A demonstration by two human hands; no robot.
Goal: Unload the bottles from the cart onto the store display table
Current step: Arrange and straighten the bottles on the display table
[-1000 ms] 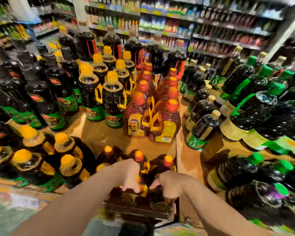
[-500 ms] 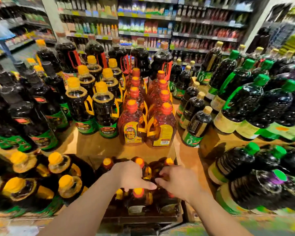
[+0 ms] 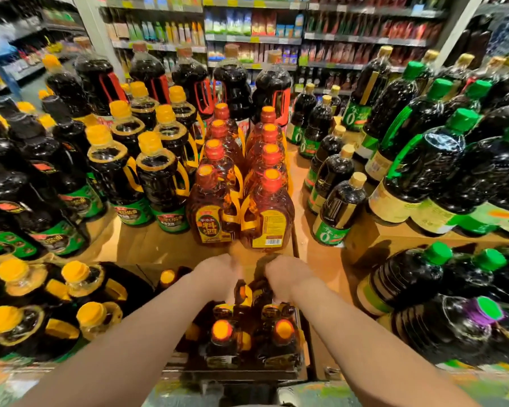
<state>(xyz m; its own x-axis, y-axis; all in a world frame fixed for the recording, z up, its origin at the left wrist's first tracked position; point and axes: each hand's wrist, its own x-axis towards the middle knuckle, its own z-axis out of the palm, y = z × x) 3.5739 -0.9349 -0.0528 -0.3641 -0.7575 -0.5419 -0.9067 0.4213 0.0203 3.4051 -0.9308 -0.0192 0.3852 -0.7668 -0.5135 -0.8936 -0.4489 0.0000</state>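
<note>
Amber bottles with orange caps and yellow handles stand packed in the cart (image 3: 241, 374) at the bottom centre, two of them nearest me (image 3: 222, 333) (image 3: 282, 330). My left hand (image 3: 218, 273) and my right hand (image 3: 288, 274) are side by side over the cart's far end, fingers curled down. Each grips the top of an amber bottle (image 3: 243, 292) (image 3: 262, 289); the caps are hidden under my hands. Just beyond, on the wooden display table (image 3: 147, 245), two rows of matching amber bottles (image 3: 212, 212) (image 3: 269, 218) run away from me.
Dark yellow-capped bottles (image 3: 162, 183) stand left of the amber rows, and dark green-capped ones (image 3: 423, 171) fill the right. More bottles lie on lower tiers on both sides (image 3: 71, 280) (image 3: 403, 277). A bare strip of table lies ahead of my hands. Store shelves are behind.
Both hands closed over bottle tops in the cart and have risen forward toward the table edge. The view has lifted and moved nearer the display.
</note>
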